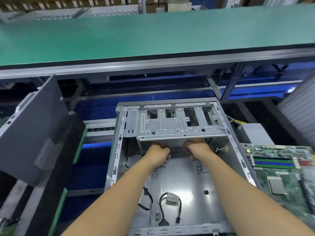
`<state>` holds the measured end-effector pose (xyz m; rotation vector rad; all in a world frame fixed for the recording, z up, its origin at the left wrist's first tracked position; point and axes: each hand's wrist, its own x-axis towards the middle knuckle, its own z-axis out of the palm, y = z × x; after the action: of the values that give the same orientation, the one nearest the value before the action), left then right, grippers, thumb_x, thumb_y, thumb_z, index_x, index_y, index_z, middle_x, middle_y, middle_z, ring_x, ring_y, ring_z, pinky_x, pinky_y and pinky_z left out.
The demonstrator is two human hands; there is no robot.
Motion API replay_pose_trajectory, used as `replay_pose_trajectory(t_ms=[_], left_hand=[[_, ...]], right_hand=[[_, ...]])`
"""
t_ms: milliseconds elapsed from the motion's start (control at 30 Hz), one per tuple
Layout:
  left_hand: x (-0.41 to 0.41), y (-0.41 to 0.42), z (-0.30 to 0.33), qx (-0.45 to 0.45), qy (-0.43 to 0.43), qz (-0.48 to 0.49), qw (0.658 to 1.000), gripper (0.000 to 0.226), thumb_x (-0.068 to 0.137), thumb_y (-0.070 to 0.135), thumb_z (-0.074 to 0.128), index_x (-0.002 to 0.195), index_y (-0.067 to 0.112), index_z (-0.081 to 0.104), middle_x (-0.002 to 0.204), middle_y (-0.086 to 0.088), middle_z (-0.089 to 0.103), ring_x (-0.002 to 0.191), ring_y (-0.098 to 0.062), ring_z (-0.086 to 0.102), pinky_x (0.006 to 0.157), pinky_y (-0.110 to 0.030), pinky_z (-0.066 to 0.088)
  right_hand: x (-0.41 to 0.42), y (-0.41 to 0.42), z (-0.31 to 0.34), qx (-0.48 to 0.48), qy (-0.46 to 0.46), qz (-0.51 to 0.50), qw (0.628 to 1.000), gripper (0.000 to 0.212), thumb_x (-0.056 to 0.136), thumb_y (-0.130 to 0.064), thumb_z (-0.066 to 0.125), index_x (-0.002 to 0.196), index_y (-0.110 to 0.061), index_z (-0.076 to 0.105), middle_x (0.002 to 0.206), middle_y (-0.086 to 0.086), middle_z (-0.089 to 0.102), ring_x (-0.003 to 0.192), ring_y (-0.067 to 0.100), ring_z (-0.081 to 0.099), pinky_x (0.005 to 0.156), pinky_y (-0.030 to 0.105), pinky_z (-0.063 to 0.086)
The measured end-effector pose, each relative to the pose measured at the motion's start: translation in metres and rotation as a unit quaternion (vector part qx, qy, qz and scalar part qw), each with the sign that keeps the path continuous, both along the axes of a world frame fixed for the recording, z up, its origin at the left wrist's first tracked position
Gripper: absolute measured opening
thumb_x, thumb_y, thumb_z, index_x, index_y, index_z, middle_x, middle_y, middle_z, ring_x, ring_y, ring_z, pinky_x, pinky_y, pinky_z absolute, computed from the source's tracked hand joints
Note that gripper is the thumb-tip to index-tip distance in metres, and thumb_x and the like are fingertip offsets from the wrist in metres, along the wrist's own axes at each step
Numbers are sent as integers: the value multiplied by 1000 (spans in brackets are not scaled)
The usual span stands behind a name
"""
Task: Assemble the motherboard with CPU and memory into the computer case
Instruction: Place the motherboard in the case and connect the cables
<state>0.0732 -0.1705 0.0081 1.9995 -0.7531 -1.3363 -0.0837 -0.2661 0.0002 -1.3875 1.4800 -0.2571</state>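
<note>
An open grey computer case [117,150] lies flat in front of me, its bare floor showing. A silver drive cage [179,128] spans its far end. Both my hands reach deep into the case, just under the cage's near edge. My left hand [159,155] has its fingers curled on a dark part below the cage. My right hand [196,149] is curled there too, its fingertips hidden. What they hold is too dark to name. The green motherboard [281,178], with blue and black memory slots and a CPU socket cover, lies to the right of the case.
Black cables and a grey connector [171,200] lie loose on the case floor near me. A dark side panel [34,133] leans at the left. A green conveyor belt [153,36] runs across the back. A grey box [254,133] with yellow wires sits behind the motherboard.
</note>
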Motion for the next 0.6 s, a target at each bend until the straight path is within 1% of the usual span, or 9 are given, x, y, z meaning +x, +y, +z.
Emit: replay_pose_trajectory(t_ms=[100,167,233,267,333,433,500,567,600], left_hand=[[-9,2,15,-19,-21,-60,998,23,91,17,51,76,5,62,66,-11,65,48,-19,56,48,-24,42],[-21,0,31,-34,-56,-145,987,25,90,13,46,71,8,61,60,-9,59,46,-19,50,48,-20,38],[-36,-5,50,-49,-88,-199,975,28,87,8,43,68,6,63,54,-9,61,45,-20,52,46,-19,40],[-44,-9,59,-58,-95,-209,972,29,85,6,42,67,5,64,54,-12,64,45,-22,53,47,-21,43],[-60,-13,76,-83,-111,-230,963,29,82,4,42,63,7,64,57,-15,64,44,-23,54,49,-23,43],[-86,-17,93,-141,-127,-256,948,31,83,12,43,59,14,62,55,-5,64,48,-18,58,53,-24,43],[-104,-24,104,-193,-178,-217,940,27,84,20,44,63,17,62,65,-2,68,66,-20,65,63,-30,52],[-122,-33,115,-243,-222,-175,928,19,84,22,44,74,24,60,84,-2,70,82,-24,64,73,-37,54],[-132,-37,121,-263,-225,-164,924,17,85,21,43,83,27,60,90,0,68,85,-24,63,75,-38,54]], right_hand=[[-1,9,11,10,24,76,997,19,93,-22,57,84,-10,69,69,9,64,55,22,53,51,25,42],[3,14,23,-18,43,162,986,29,99,-21,50,84,-3,68,76,17,67,63,26,58,54,28,44],[3,20,40,-26,33,188,981,35,101,-15,42,80,-1,66,73,20,68,65,30,63,60,36,53],[-1,21,50,-17,18,180,983,35,101,-14,41,77,-3,65,67,17,67,59,30,63,58,39,55],[-20,23,66,11,-22,151,988,36,97,-19,41,75,-4,66,61,15,68,49,26,58,51,37,56],[-54,26,87,39,-124,89,987,42,99,-28,42,81,-4,70,71,25,69,56,28,58,58,38,56],[-69,25,103,51,-226,36,972,40,102,-27,45,84,-6,74,77,24,69,65,34,65,63,40,57],[-79,16,117,-12,-250,-1,968,39,103,-30,48,87,-10,77,83,21,74,72,33,71,60,36,57],[-85,9,122,-62,-241,-21,968,38,102,-31,50,83,-14,78,78,14,74,67,27,69,54,31,55]])
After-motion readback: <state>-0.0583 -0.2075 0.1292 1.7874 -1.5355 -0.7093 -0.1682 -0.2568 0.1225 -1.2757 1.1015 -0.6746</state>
